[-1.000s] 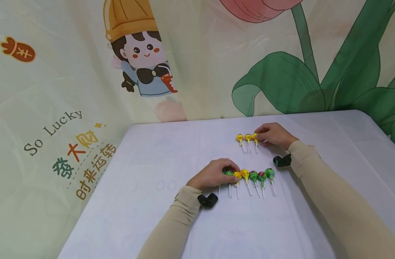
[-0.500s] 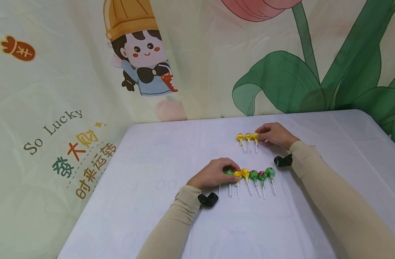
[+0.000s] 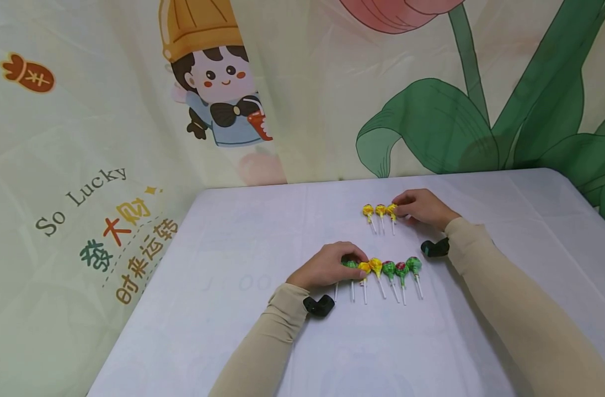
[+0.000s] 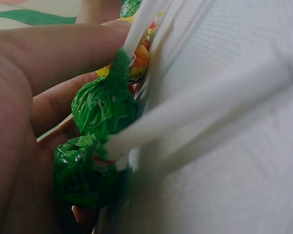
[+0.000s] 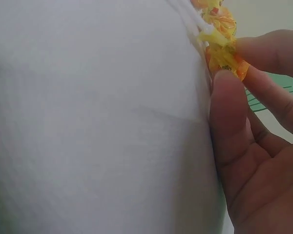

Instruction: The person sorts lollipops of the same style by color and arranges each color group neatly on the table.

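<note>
Two rows of lollipops lie on the white table. In the front row, my left hand (image 3: 327, 266) pinches a yellow lollipop (image 3: 364, 267) by its wrapped head. Two green lollipops are partly covered by that hand; the left wrist view shows their crinkled wrappers, a nearer green lollipop (image 4: 85, 173) and a farther green lollipop (image 4: 102, 107), beside the palm. At the back row, thumb and finger of my right hand (image 3: 425, 209) pinch the rightmost yellow lollipop (image 5: 225, 61). Two more yellow lollipops (image 3: 380, 210) stand in line to its left. All sticks point towards me.
Right of my left hand, the front row continues with another yellow lollipop (image 3: 375, 268) and several green ones, including a green lollipop (image 3: 413, 266) at the end. The white-covered table (image 3: 223, 331) meets a printed backdrop (image 3: 312, 110) at its far edge.
</note>
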Available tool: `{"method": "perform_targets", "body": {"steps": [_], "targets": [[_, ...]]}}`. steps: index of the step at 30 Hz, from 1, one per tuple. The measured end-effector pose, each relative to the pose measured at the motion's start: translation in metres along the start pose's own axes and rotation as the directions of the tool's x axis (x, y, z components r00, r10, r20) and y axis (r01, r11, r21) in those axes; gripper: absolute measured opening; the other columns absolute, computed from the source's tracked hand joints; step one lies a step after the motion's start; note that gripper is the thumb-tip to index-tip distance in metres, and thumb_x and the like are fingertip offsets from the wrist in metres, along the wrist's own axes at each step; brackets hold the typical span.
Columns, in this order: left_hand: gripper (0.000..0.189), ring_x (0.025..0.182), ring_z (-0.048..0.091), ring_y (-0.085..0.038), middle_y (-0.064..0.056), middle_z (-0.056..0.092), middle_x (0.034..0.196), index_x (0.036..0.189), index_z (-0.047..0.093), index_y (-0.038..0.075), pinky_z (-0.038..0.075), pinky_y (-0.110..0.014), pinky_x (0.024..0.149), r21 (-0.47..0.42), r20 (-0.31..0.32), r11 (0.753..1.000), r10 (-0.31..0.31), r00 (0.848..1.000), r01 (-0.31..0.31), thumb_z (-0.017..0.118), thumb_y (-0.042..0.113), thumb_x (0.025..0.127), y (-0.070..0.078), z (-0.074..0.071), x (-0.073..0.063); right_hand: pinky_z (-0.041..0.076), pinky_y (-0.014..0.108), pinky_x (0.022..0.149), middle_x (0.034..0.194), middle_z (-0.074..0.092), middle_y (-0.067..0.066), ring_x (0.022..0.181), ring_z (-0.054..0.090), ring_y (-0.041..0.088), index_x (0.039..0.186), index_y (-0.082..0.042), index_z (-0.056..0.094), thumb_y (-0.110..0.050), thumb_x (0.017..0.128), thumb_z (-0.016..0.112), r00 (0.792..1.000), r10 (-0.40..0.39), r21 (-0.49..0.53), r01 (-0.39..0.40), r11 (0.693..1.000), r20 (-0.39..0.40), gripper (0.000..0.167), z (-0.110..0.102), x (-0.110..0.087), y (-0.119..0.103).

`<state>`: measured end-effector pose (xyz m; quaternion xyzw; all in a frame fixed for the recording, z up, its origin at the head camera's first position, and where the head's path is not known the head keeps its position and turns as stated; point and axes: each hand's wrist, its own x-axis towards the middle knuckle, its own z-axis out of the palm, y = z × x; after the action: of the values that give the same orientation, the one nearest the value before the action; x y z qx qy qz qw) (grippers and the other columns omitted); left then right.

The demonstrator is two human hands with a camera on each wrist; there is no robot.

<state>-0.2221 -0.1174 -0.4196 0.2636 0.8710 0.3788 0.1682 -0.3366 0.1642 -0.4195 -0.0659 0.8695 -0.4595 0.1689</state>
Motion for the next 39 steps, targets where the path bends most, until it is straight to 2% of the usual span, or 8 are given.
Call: {"method": "perform_targets", "body": {"steps": [12, 19, 26, 30, 39], "targets": [[0.024, 0.098, 0.056, -0.008, 0.013, 0.065, 0.103, 0.109, 0.071, 0.025, 0.045, -0.027, 0.090, -0.031, -0.008, 0.999, 0.021, 1.000, -0.021, 0.080, 0.031, 0.087, -0.005, 0.001, 0.002, 0.049, 0.037, 0.091, 0.130, 0.058, 0.014, 0.101, 0.058, 0.029, 0.134, -0.009, 0.059, -0.027, 0.098, 0.064, 0.999, 0.023, 0.042, -0.022, 0.999, -0.027, 0.041, 0.002, -0.002, 0.007], [0.025, 0.097, 0.056, -0.010, 0.011, 0.064, 0.104, 0.110, 0.071, 0.025, 0.045, -0.029, 0.090, -0.067, -0.005, 0.998, 0.013, 1.000, -0.013, 0.080, 0.031, 0.087, -0.007, 0.000, 0.002, 0.047, 0.042, 0.098, 0.131, 0.057, 0.016, 0.103, 0.061, 0.029, 0.137, -0.006, 0.055, -0.028, 0.100, 0.062, 1.000, -0.005, 0.087, 0.006, 0.996, -0.015, 0.043, -0.001, -0.010, 0.009], [0.025, 0.098, 0.056, -0.011, 0.009, 0.065, 0.104, 0.110, 0.071, 0.026, 0.045, -0.030, 0.090, -0.093, -0.003, 0.996, -0.001, 1.000, 0.000, 0.080, 0.030, 0.088, -0.007, 0.000, 0.001, 0.052, 0.032, 0.090, 0.126, 0.061, 0.017, 0.105, 0.061, 0.029, 0.137, -0.005, 0.054, -0.028, 0.101, 0.061, 1.000, -0.007, 0.196, 0.011, 0.981, -0.018, 0.043, -0.003, -0.017, 0.015], [0.024, 0.097, 0.056, -0.011, 0.009, 0.065, 0.103, 0.109, 0.071, 0.026, 0.045, -0.030, 0.089, -0.102, -0.006, 0.995, 0.000, 1.000, 0.000, 0.080, 0.030, 0.087, -0.008, 0.000, 0.002, 0.054, 0.026, 0.085, 0.126, 0.061, 0.016, 0.105, 0.061, 0.030, 0.136, -0.006, 0.055, -0.029, 0.101, 0.062, 0.999, -0.014, 0.220, 0.021, 0.975, -0.033, 0.043, -0.002, -0.020, 0.018], [0.024, 0.095, 0.057, -0.013, 0.007, 0.066, 0.102, 0.108, 0.071, 0.026, 0.045, -0.030, 0.088, -0.137, -0.005, 0.990, 0.010, 1.000, -0.010, 0.081, 0.029, 0.086, -0.011, 0.001, 0.003, 0.055, 0.026, 0.084, 0.127, 0.060, 0.018, 0.107, 0.061, 0.029, 0.136, -0.004, 0.055, -0.028, 0.102, 0.060, 0.997, -0.033, 0.300, 0.051, 0.953, -0.063, 0.043, -0.001, -0.026, 0.024]]}}
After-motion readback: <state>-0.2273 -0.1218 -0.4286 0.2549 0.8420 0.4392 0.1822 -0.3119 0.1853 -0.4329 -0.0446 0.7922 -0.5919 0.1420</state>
